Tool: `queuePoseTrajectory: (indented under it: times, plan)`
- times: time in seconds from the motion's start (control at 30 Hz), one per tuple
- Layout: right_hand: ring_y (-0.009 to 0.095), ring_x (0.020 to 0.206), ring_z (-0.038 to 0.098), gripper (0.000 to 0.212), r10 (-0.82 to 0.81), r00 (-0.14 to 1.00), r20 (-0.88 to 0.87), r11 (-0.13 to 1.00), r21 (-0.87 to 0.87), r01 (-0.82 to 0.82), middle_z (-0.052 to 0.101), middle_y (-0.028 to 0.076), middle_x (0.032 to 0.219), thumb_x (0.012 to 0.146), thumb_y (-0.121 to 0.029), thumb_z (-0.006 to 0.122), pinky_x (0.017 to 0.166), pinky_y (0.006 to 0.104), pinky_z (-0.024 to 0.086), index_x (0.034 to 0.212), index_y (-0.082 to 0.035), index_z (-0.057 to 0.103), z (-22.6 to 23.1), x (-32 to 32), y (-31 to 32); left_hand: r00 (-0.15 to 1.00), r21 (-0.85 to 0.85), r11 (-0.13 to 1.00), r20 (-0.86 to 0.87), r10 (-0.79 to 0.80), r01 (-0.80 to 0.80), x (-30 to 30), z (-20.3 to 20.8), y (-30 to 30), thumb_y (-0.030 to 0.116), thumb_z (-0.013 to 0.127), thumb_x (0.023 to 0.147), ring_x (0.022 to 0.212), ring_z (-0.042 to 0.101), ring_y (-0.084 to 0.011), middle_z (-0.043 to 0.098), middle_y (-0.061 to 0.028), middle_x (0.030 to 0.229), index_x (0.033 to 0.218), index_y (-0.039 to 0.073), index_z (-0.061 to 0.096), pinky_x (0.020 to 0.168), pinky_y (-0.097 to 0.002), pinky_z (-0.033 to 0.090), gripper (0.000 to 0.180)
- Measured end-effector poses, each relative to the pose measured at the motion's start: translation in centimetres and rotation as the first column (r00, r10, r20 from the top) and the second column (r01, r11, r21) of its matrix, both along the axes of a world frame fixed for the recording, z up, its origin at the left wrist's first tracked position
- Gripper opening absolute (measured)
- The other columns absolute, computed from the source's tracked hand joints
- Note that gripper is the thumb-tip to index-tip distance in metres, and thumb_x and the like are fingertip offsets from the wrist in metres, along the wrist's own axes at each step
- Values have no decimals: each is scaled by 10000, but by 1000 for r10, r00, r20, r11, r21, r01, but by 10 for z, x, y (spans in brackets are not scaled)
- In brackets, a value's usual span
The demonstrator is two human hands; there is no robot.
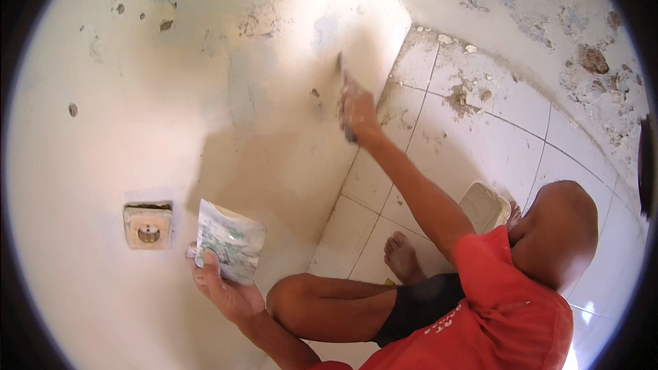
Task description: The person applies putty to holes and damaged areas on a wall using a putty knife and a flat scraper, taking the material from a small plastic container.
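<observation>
My left hand (223, 289) grips a square, slightly curved sheet (233, 236) by its lower edge, thumb on top. White and greenish-grey paste is smeared over the sheet's face. Farther ahead and to the right, my right hand (360, 106) is closed around a putty knife, its dark handle end (351, 135) showing below the fist. The knife's blade (340, 62) is at the pale wall (274, 109), blurred by motion; whether it touches I cannot tell. Small holes and patched areas mark the wall around it.
A worn wall socket (147, 227) sits left of the sheet. On the white tiled floor (466, 137), an off-white tub (485, 205) stands by my feet, with dirt and crumbs along the wall's foot. A rough, chipped wall (541, 20) rises at the right.
</observation>
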State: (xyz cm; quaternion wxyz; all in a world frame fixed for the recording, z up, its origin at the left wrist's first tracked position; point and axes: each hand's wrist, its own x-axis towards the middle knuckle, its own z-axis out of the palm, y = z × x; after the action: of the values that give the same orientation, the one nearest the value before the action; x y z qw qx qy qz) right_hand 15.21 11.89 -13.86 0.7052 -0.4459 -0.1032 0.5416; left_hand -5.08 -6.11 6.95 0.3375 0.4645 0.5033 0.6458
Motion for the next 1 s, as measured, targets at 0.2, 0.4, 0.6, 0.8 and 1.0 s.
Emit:
queuePoseTrajectory:
  times: [0.2, 0.4, 0.6, 0.8, 1.0]
  plan:
    - [101, 408, 398, 362, -80, 997, -12, 988, 128, 81, 457, -22, 627, 1013, -233, 416, 358, 256, 371, 1309, -63, 535, -25, 18, 13, 1000, -38, 999, -1, -31, 31, -7, -4, 5, 123, 616, 915, 1042, 537, -180, 576, -81, 1133, 1204, -8, 519, 898, -344, 454, 332]
    - [102, 417, 402, 422, 62, 998, -11, 994, 93, -61, 471, -7, 620, 1019, -295, 440, 352, 248, 371, 1390, -107, 511, -8, -23, -24, 999, -33, 999, -11, -32, 32, -11, -5, 12, 142, 621, 921, 1027, 533, -170, 569, -66, 1097, 1188, -4, 523, 898, -341, 449, 320]
    - [98, 412, 405, 329, 21, 992, -126, 999, -29, -25, 489, -2, 623, 1004, -325, 459, 358, 245, 382, 1184, -89, 600, -41, 42, 5, 999, -30, 998, -15, -47, 46, -19, -9, 16, 118, 599, 932, 1018, 540, -170, 591, -60, 1092, 1164, 5, 535, 895, -338, 452, 265]
    - [103, 451, 435, 480, 96, 992, -83, 988, -117, -105, 508, 9, 691, 994, -271, 454, 386, 270, 421, 1440, -93, 443, -55, 57, 19, 999, -77, 996, 13, -45, 46, -7, -5, 19, 121, 597, 939, 986, 565, -164, 604, -57, 1074, 1155, 9, 533, 885, -329, 461, 252]
    - [101, 493, 460, 477, 63, 998, -3, 977, 205, -61, 558, 49, 787, 985, -335, 484, 422, 254, 394, 1358, -37, 463, -68, 63, -16, 996, -64, 995, -36, -77, 75, -14, -10, 30, 113, 611, 937, 948, 587, -134, 617, -46, 1032, 1130, 31, 522, 843, -288, 474, 228]
